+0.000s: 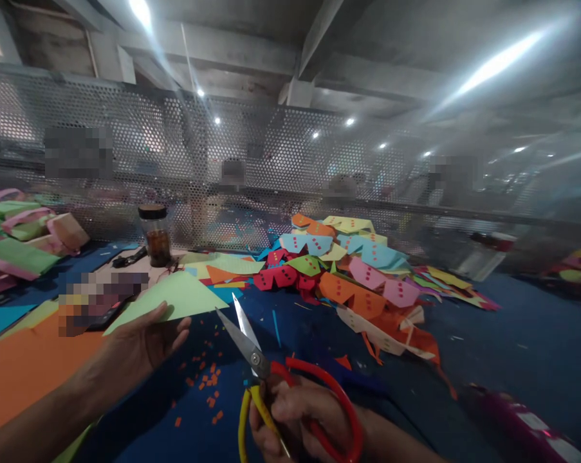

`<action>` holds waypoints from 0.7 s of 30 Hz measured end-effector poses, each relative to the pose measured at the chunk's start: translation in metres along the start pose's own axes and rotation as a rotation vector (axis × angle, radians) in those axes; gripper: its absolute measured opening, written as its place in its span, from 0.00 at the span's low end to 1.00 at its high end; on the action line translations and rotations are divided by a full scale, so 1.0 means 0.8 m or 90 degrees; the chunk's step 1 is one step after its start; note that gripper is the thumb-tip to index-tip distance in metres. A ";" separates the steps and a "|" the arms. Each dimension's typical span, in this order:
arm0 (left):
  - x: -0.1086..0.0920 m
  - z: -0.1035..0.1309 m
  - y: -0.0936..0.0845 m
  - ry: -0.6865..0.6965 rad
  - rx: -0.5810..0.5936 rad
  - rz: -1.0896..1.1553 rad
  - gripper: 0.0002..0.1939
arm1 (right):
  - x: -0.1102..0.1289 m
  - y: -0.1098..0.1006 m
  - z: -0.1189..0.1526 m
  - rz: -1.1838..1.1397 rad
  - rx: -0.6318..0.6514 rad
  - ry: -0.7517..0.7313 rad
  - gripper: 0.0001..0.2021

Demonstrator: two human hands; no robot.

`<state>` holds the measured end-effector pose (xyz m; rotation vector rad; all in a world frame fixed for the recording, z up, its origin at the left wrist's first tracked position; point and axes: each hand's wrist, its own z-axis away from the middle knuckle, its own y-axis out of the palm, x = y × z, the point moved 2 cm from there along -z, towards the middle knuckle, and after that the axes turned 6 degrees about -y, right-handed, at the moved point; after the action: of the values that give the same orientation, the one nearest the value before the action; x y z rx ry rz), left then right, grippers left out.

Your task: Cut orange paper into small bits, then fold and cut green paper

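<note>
Behind perforated metal mesh (280, 161), over a blue tabletop (512, 347), the left hand (145, 344) grips a green folded paper (174, 296); the right hand (295, 418) grips gaping red-and-yellow-handled scissors (271, 379), best fed squarely.

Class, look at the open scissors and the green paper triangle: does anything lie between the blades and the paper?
Nothing visible does. The right hand holds the scissors with blades open, pointing toward the green paper held by the left hand. Only bare blue tabletop shows in the gap.

Jar (157, 235) on bench (512, 347) at ten o'clock, cut-paper pile (358, 276) at one o'clock, scissors (271, 373) at six, paper sheet (174, 297) left of them.
</note>
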<state>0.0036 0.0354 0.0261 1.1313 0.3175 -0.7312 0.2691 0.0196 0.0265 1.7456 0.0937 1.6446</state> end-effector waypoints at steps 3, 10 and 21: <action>0.000 -0.003 -0.006 0.007 0.013 0.008 0.09 | 0.003 0.005 0.000 -0.003 -0.012 0.009 0.14; 0.000 -0.001 -0.006 -0.011 0.028 -0.002 0.08 | 0.002 0.004 -0.002 -0.004 -0.015 0.007 0.15; -0.001 0.000 -0.005 -0.019 0.020 -0.001 0.09 | 0.003 0.005 0.000 0.018 -0.007 0.003 0.14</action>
<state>0.0008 0.0350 0.0238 1.1486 0.2835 -0.7556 0.2683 0.0179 0.0305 1.7424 0.0627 1.6663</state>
